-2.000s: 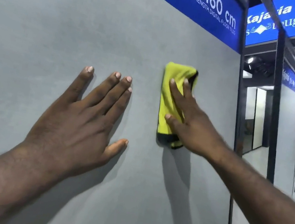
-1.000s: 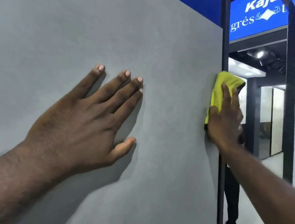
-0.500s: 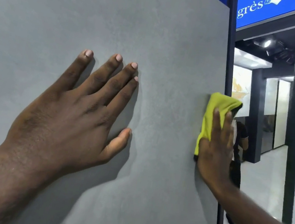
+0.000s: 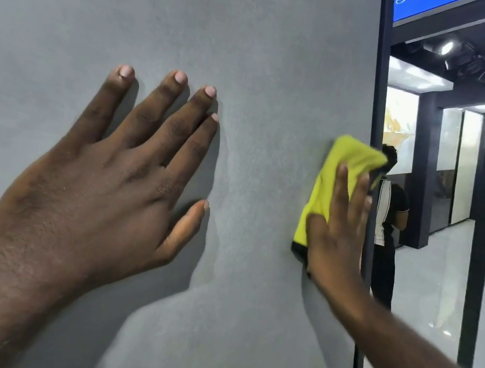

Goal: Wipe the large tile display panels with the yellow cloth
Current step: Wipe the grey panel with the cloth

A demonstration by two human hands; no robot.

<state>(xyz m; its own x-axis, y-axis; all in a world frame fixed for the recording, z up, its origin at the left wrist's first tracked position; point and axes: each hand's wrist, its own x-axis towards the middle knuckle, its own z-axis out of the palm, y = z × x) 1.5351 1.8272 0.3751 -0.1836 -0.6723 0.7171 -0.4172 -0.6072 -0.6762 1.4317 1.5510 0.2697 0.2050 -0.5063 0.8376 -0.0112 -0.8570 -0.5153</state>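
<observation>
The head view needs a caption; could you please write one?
Right hand presses yellow cloth at right edge of grey tile panel; left hand rests flat.

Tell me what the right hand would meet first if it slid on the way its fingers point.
Likely bare grey tile panel: the right hand, flat on the yellow cloth, points up beside the dark frame post, which it might graze.

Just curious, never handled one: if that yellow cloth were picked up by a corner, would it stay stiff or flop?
Probably floppy: the cloth is folded and bunches softly at its top edge. Likely light, since a flat right hand alone pins it against the upright grey panel. Released, it would probably drop.
</observation>
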